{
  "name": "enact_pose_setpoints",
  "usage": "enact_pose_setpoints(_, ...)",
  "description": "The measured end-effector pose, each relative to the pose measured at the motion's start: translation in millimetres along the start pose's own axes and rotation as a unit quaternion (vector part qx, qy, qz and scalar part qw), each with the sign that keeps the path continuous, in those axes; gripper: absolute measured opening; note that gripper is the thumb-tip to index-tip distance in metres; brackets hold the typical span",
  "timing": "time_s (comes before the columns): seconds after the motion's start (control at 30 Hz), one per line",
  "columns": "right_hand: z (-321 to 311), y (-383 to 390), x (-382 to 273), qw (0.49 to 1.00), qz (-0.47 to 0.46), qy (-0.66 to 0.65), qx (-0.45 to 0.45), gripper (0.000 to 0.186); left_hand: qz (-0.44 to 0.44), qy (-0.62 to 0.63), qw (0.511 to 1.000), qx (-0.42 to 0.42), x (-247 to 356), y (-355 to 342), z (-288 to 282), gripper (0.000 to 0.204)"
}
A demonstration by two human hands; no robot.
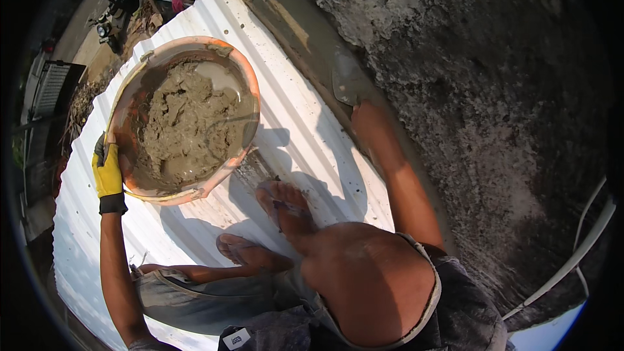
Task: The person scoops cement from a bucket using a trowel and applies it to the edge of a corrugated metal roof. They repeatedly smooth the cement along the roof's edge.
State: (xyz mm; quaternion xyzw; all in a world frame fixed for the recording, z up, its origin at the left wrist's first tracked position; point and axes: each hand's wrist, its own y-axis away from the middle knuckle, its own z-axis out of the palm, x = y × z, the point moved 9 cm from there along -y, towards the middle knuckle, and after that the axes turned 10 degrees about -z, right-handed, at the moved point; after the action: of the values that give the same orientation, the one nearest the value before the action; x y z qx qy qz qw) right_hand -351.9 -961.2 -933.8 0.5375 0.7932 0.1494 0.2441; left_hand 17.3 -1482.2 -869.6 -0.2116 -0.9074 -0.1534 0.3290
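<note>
My left hand (pixel 108 168), in a yellow glove with dark fingertips and cuff, grips the left rim of an orange tub (pixel 252 88). Wet grey-brown mortar (pixel 188 117) lies heaped in the tub, with watery patches near its edge. On the other side, my bare right hand (pixel 369 119) is closed at the near end of a trowel (pixel 350 77); the handle is hidden by the hand. The trowel's blade lies flat against a smooth strip of mortar (pixel 283 13) along the joint between the roof and the wall.
White corrugated roof sheeting (pixel 279 68) slopes under my sandalled feet (pixel 286 208). A rough, dark wall (pixel 455 91) rises along the right, with a pale pipe (pixel 572 257) near its lower end. Beyond the roof's left edge, far below, stands a parked motorbike (pixel 107 29).
</note>
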Motion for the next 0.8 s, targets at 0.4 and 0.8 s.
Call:
enact_pose_setpoints(0.4, -55.2, 63.2, -43.0, 0.989, -0.136, 0.003, 0.055, 0.032, -0.056, 0.089, 0.994, 0.015, -5.9, 9.6, 0.8, 0.039)
enact_pose_setpoints(0.8, -67.4, -124.8, -154.2, 0.991, -0.131, -0.037, -0.015, 0.037, -0.087, 0.094, 0.992, 0.010, 15.1, 11.6, 6.5, 0.042)
